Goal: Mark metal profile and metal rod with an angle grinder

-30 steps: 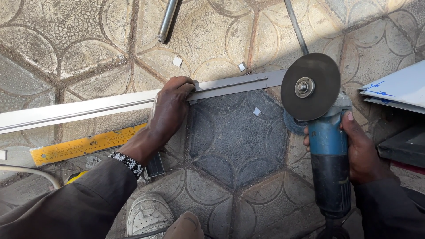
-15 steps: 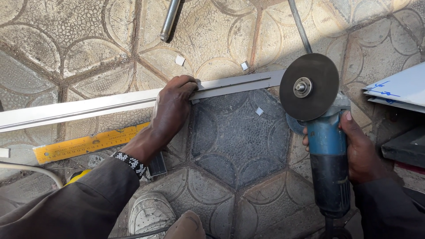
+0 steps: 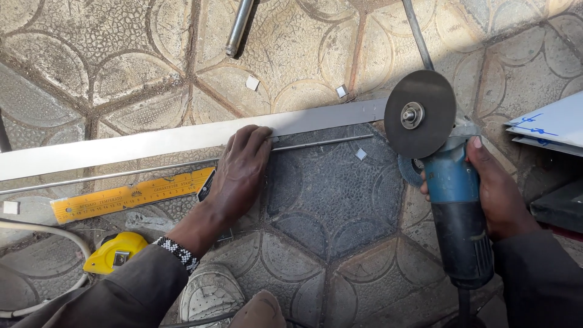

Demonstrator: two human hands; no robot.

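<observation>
The fingers [image 3: 252,143] of the left hand [image 3: 240,176] lie flat and spread a little, pressing down on the long flat grey metal strip [image 3: 182,138] that lies across the patterned stone floor [image 3: 328,200]. They push on it; they do not wrap around it. The strip and this hand have stayed in the same place as a moment ago, so the strip is held steady.

At the far left, below the strip, lie a yellow ruler [image 3: 127,193] and a small yellow tape measure [image 3: 115,252]. A thin metal rod [image 3: 291,147] runs just under the strip. A shiny metal pipe [image 3: 238,27] lies at the top.

To the right, the right hand [image 3: 495,191] is closed tight around the blue and black angle grinder [image 3: 455,212]. Its round dark grey cutting disc [image 3: 420,113] now sits right at the right end of the strip, a bit closer than before. I cannot tell if it touches. White sheets with blue marks [image 3: 546,127] lie at the far right.
</observation>
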